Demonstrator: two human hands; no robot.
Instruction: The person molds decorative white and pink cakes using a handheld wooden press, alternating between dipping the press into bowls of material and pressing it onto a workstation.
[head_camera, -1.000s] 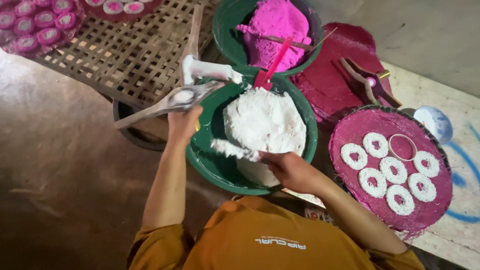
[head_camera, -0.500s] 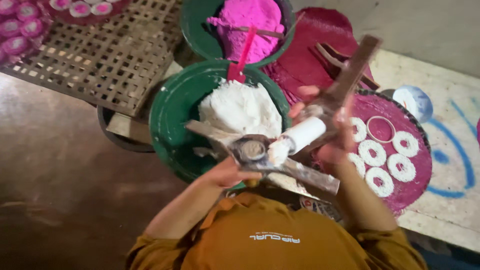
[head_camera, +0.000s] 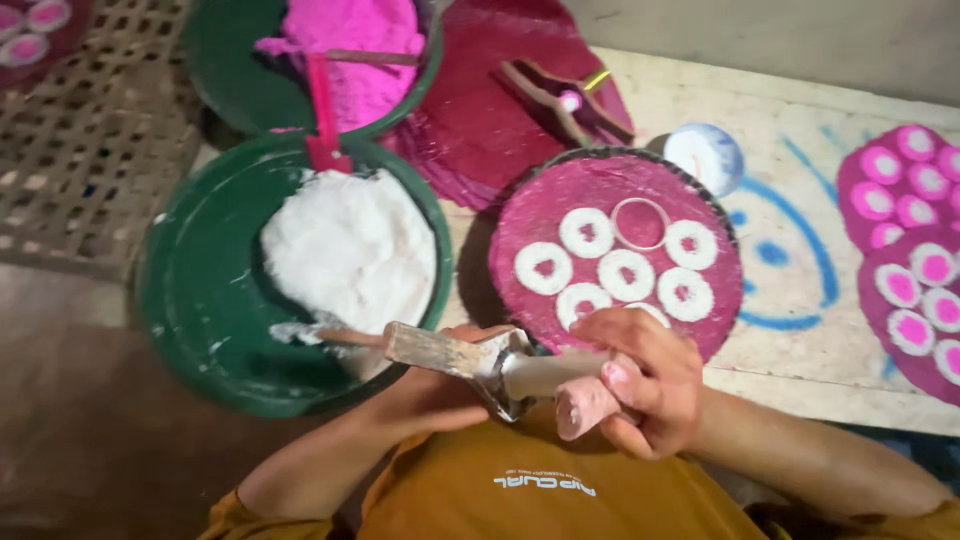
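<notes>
My left hand (head_camera: 430, 400) grips a wooden press tool (head_camera: 450, 355) with a metal middle from below, close to my chest. My right hand (head_camera: 645, 385) is closed on the tool's pale, pink-stained cylinder (head_camera: 580, 405). One arm of the tool reaches over the rim of a green bowl (head_camera: 190, 300) that holds a heap of white powder (head_camera: 345, 245). Just beyond my right hand lies a round magenta tray (head_camera: 600, 185) with several white rings and one loose metal ring (head_camera: 640, 222).
A second green bowl with pink powder (head_camera: 360, 45) and a red scoop (head_camera: 322, 110) stands behind. A second wooden press (head_camera: 565, 95) lies on a magenta cloth. A small white bowl (head_camera: 705, 155), trays of pink-centred discs (head_camera: 910, 250) and a lattice mat (head_camera: 80, 150) surround them.
A second ago my right hand was in the white powder and my left held the tool over the bowl. Both hands now hold the tool low by my chest, folded shut.
</notes>
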